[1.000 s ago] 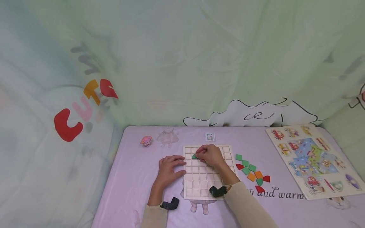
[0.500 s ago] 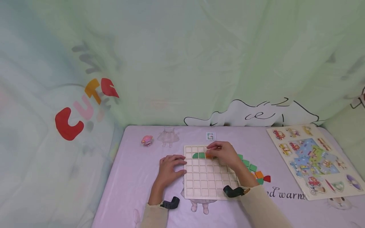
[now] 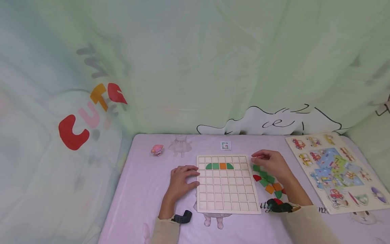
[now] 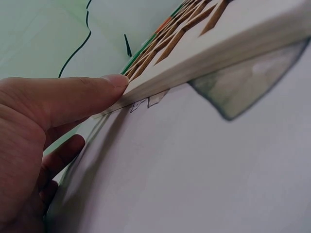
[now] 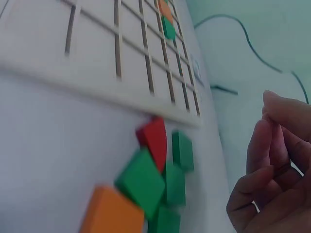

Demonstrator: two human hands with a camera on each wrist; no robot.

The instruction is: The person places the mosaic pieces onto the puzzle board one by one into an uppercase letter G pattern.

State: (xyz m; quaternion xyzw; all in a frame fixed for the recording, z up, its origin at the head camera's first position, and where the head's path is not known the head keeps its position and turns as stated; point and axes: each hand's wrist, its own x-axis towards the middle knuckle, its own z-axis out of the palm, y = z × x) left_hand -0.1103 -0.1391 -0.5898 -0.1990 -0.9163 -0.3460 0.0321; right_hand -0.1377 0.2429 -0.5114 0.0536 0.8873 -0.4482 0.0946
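A pale wooden grid board point(image 3: 226, 188) lies in the middle of the table. In one of its upper rows sit a rounded green piece point(image 3: 209, 166), a green square point(image 3: 216, 166), an orange square point(image 3: 223, 166) and another rounded green piece point(image 3: 230, 166). My left hand point(image 3: 182, 182) touches the board's left edge; the left wrist view shows a fingertip point(image 4: 116, 80) against its side. My right hand point(image 3: 272, 165), loosely curled and holding nothing visible, hovers right of the board above loose green, red and orange pieces point(image 3: 269, 189), partly covering them.
A picture puzzle board point(image 3: 338, 169) with vehicle shapes lies at the right. A small patterned square card point(image 3: 225, 145) is behind the grid board, and a pink figurine point(image 3: 157, 149) stands at the back left. Green curtain point(image 3: 182, 67) hangs behind the table.
My right hand has moved right, from the board to the loose pieces. Green and orange pieces now show in the row where it was. My left hand stays at the board's edge.
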